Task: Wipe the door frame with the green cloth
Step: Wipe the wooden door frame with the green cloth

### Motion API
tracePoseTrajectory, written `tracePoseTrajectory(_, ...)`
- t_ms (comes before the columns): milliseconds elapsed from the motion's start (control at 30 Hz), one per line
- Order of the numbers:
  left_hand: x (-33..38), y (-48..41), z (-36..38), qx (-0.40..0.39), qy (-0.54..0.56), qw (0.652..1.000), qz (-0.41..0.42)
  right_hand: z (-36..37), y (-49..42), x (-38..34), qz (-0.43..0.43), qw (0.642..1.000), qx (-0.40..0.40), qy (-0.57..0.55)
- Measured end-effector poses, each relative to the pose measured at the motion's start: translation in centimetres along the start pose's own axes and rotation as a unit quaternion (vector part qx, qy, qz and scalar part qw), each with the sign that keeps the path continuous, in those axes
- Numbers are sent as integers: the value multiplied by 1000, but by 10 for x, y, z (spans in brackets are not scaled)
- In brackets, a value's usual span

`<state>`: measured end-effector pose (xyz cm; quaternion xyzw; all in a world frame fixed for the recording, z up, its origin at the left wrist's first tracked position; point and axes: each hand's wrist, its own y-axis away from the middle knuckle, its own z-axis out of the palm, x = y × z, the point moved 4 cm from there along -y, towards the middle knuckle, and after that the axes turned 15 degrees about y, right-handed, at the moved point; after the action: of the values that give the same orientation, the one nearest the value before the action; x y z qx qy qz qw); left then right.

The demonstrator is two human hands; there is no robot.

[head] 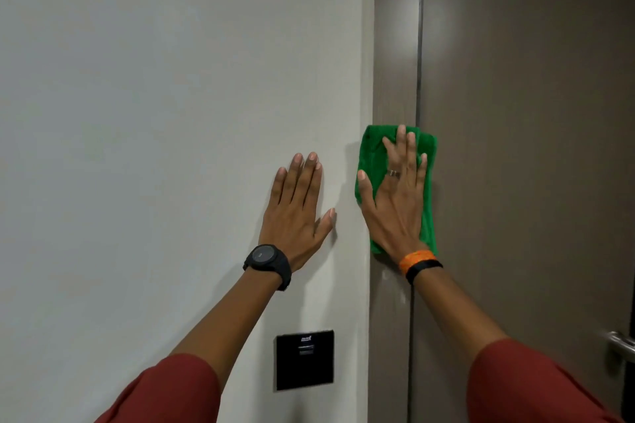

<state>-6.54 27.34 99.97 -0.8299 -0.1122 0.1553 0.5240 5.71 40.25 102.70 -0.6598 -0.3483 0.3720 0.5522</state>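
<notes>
Fingers (400, 144) of the right hand (395, 203) lie spread and flat, pressing the green cloth (369, 154) against the door frame (395, 45); they grip nothing, the palm simply pins the folded cloth to the brown strip. Nearest the camera, two dark red sleeves (171, 391) come up from below the frame's lower stretch. Just left of the frame, low on the white wall (137, 79), sits a black square panel (305, 360). Further up, the left hand (297, 213) rests open and flat on the wall, beside the frame but not touching it, holding nothing, with a black watch (267, 263) at its wrist. An orange band (416, 258) and a black band circle the right wrist. The cloth covers the frame's width and overlaps the seam with the brown door (532, 113). Right of the frame, at the picture's edge, a metal door handle (622, 343) shows.
</notes>
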Motion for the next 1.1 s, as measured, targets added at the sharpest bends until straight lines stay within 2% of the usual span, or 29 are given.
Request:
tracePoseTrajectory(167, 1, -1, 20, 52, -42, 997, 30, 14, -9, 3, -15, 998, 49, 38)
tracePoseTrajectory(333, 3, 0, 21, 60, -53, 996, 42, 19, 62, 7, -28, 997, 55, 38)
tracePoseTrajectory(600, 7, 5, 27, 62, -42, 996, 47, 13, 9, 8, -28, 997, 56, 39)
tracePoseTrajectory(667, 11, 15, 33, 58, -43, 996, 52, 15, 33, 10, -23, 998, 43, 37)
tracePoseTrajectory(833, 21, 41, 48, 44, -45, 996, 55, 30, 157, 21, -29, 998, -17, 59)
tracePoseTrajectory(900, 23, 45, 51, 41, -49, 996, 58, 33, 174, 24, -35, 997, -11, 67)
tracePoseTrajectory(1000, 23, 47, 53, 39, -50, 996, 58, 31, 146, 25, -38, 997, 19, 64)
tracePoseTrajectory(1100, 23, 46, 52, 44, -50, 996, 53, 27, 78, 21, -20, 996, 57, 60)
